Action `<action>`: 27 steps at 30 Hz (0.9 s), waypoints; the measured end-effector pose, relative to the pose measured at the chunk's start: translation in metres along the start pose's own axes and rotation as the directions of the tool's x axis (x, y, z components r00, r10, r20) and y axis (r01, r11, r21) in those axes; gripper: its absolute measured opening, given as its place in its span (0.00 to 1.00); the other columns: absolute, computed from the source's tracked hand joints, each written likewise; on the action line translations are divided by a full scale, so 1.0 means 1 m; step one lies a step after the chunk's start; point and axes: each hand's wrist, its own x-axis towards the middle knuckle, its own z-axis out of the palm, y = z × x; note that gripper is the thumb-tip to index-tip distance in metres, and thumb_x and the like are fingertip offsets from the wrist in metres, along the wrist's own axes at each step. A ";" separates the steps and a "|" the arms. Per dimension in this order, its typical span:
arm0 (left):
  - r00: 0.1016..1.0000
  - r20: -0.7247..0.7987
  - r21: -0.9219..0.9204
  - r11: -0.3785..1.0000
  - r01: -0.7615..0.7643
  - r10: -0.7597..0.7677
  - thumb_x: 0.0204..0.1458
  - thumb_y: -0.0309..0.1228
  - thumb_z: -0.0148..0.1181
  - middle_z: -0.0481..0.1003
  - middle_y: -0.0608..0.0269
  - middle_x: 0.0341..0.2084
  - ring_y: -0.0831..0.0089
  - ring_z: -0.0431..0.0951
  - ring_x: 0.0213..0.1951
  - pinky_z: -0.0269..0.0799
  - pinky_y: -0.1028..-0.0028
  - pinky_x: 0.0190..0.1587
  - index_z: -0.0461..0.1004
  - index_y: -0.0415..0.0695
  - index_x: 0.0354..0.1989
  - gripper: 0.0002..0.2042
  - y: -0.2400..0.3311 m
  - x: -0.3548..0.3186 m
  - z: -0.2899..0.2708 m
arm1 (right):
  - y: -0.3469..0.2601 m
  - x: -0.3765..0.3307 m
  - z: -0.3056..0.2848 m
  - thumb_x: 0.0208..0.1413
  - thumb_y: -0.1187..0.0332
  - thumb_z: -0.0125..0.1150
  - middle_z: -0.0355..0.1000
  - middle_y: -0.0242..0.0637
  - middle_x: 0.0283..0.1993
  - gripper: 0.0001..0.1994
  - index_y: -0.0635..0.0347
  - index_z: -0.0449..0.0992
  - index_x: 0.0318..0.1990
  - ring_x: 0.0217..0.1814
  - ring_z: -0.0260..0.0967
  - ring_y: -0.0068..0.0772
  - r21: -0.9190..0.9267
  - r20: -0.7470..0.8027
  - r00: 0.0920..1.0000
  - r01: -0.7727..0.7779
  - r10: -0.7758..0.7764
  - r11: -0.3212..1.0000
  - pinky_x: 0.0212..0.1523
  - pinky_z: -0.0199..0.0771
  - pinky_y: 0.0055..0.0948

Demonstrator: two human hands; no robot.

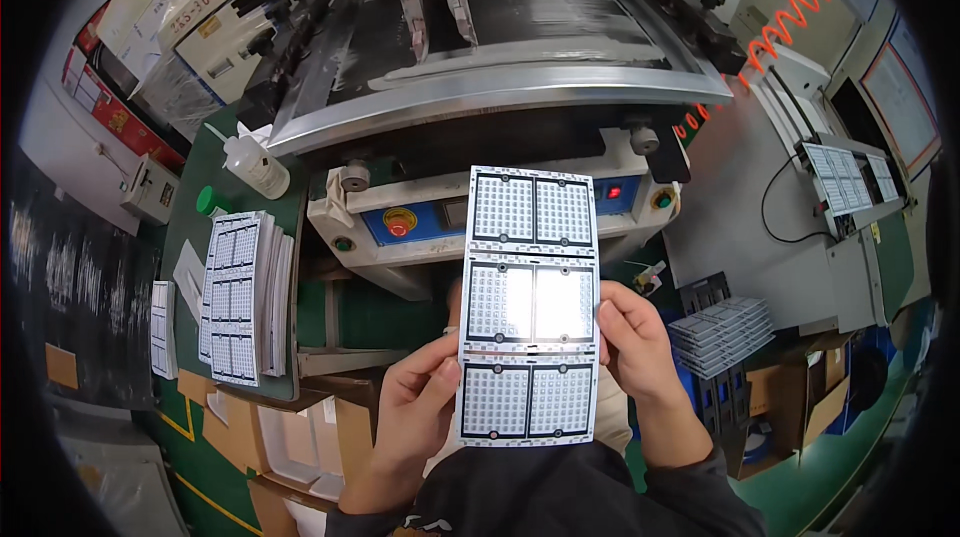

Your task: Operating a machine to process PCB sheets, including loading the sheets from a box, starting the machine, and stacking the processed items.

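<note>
Between my two hands, a long white circuit board panel point(531, 304) is held upright in front of me. Dark lines split its face into several squares, each filled with a grid of small pads, and light glares off its middle. My left hand point(421, 392) pinches the lower left edge, thumb toward me. My right hand point(634, 337) grips the right edge, a little higher. Beyond the panel stands a screen printing machine with a metal-framed screen point(500, 87); dark ink streaks cover its mesh, and squeegee blades point(455, 2) hang over it.
A stack of similar panels point(236, 297) stands on the green table at left, beside a white squeeze bottle point(256, 167) and green cap point(211, 201). The machine front bears a red emergency button point(399, 224). At right are racked panels point(722, 335), cardboard boxes point(775, 392) and a conveyor point(845, 182).
</note>
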 end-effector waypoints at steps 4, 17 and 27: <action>1.000 0.006 0.003 1.000 -0.003 0.003 0.62 0.27 0.47 0.74 0.52 0.47 0.71 0.76 0.47 0.71 0.74 0.50 0.63 0.30 0.58 0.19 -0.001 -0.003 0.004 | -0.003 -0.004 0.003 0.66 0.67 0.44 0.68 0.26 0.27 0.15 0.70 0.68 0.52 0.21 0.56 0.09 0.027 -0.029 0.999 0.014 -0.013 1.000 0.23 0.57 0.12; 0.984 0.124 0.082 0.987 -0.137 0.126 0.62 0.31 0.49 0.73 0.48 0.50 0.66 0.74 0.51 0.66 0.69 0.55 0.62 0.27 0.58 0.21 -0.015 -0.029 -0.007 | 0.005 -0.043 0.001 0.66 0.66 0.44 0.70 0.29 0.31 0.18 0.72 0.67 0.55 0.24 0.61 0.12 -0.089 0.155 0.979 0.147 -0.132 0.985 0.27 0.63 0.13; 0.950 0.309 0.125 0.989 -0.074 0.032 0.62 0.29 0.48 0.73 0.49 0.50 0.66 0.73 0.51 0.66 0.70 0.56 0.62 0.28 0.58 0.20 -0.049 -0.019 0.006 | 0.011 -0.094 -0.035 0.66 0.65 0.44 0.70 0.29 0.31 0.18 0.72 0.68 0.55 0.24 0.61 0.13 -0.016 0.094 0.985 0.144 -0.142 0.989 0.26 0.62 0.14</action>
